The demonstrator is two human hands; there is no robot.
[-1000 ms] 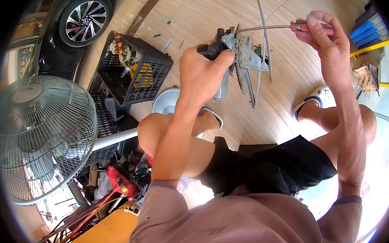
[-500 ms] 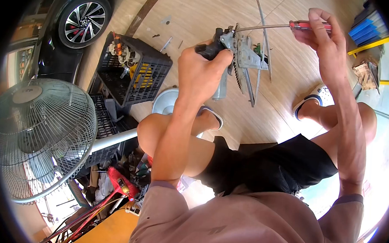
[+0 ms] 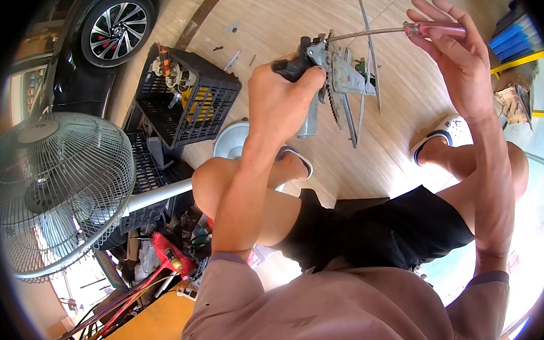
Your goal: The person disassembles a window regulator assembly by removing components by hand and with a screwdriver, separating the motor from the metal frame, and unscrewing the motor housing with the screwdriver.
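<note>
My left hand (image 3: 285,97) is wrapped round the black motor end of a metal mechanism (image 3: 345,72) with a toothed gear plate and long thin metal arms, held above the floor. My right hand (image 3: 454,47) holds a screwdriver (image 3: 436,30) by its red, clear handle, between thumb and palm, with several fingers stretched out. The long shaft points left, and its tip meets the top of the mechanism near the gear plate. Exactly what the tip touches is too small to tell.
A black crate (image 3: 186,98) with parts stands at the left, near a large fan (image 3: 62,190) and a car wheel (image 3: 119,29). Small metal pieces lie on the tiled floor (image 3: 274,16). Blue items (image 3: 517,38) are at the upper right.
The fingers of my right hand have spread and moved up off the screwdriver handle, which has tilted slightly. My left hand and the mechanism have hardly moved.
</note>
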